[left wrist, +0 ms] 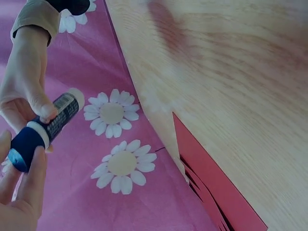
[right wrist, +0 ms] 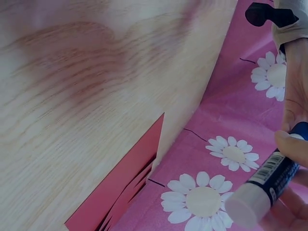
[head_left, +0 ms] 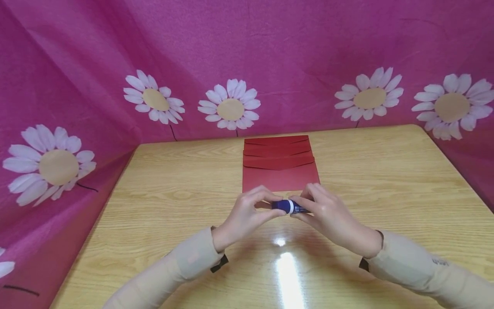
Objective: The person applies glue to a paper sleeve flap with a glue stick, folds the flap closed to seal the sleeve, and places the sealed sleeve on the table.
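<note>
A dark blue glue stick (head_left: 290, 206) with a white band lies sideways between my two hands, above the table. My left hand (head_left: 251, 210) pinches its blue cap end between thumb and fingers. The printed barrel is gripped by my right hand (head_left: 328, 214); in the right wrist view its white base (right wrist: 248, 204) sticks out past the fingers. The cap (left wrist: 24, 147) appears seated on the barrel in the left wrist view. Just beyond the hands, several red envelopes (head_left: 279, 178) lie overlapped on the table, their flaps toward the far side.
The wood-grain table (head_left: 173, 193) has a glossy top that reflects a light. A pink cloth (head_left: 289, 56) printed with white daisies hangs behind it and along both sides.
</note>
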Demonstrator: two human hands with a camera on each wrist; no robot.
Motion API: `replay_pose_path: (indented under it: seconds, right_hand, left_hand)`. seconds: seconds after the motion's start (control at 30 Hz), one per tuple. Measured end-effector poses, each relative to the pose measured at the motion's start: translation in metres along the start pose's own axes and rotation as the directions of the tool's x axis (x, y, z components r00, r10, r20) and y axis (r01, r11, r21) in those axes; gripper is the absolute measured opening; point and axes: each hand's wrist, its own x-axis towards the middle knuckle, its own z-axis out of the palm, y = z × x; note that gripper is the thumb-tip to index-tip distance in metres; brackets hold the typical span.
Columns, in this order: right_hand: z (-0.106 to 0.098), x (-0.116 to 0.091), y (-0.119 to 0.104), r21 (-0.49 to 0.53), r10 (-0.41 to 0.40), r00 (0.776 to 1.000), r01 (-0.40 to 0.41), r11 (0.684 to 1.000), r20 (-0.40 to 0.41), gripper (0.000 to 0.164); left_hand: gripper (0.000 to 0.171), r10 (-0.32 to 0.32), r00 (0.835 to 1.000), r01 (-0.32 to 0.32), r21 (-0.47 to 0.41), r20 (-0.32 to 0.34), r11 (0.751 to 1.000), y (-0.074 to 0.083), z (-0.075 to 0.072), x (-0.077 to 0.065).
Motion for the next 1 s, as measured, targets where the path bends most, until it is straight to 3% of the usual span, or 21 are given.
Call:
replay_pose_path:
  seconds: [0.13,0.37,0.53,0.7,1.0]
  right_hand:
    - [0.0,0.001,-0.001,0.014,-0.026,0.999,0.026,1.0,-0.039,0.048]
    - [0.002,0.001,-0.003,0.021,-0.028,0.999,0.029,0.999,-0.047,0.051]
    - [0.006,-0.001,-0.001,0.025,-0.008,1.0,0.009,1.0,-0.03,0.05]
    - [0.009,-0.002,-0.001,0.047,0.034,0.999,-0.034,0.998,0.005,0.027]
    - [0.015,-0.001,0.0,0.151,0.103,0.994,-0.109,0.982,0.045,0.029]
  left_hand:
    - [0.023,0.055,0.998,-0.055,0.031,-0.003,0.998,0.002,-0.001,-0.002]
    - [0.022,0.122,0.993,-0.121,0.036,-0.005,0.992,-0.001,0.002,-0.003]
    - [0.023,0.078,0.996,-0.08,0.043,0.03,0.996,-0.002,0.001,-0.002]
    - [0.023,0.025,0.998,-0.029,0.073,0.059,0.997,-0.003,-0.004,0.001]
    - [0.026,0.038,0.996,-0.05,0.145,0.085,0.988,-0.006,-0.01,0.001]
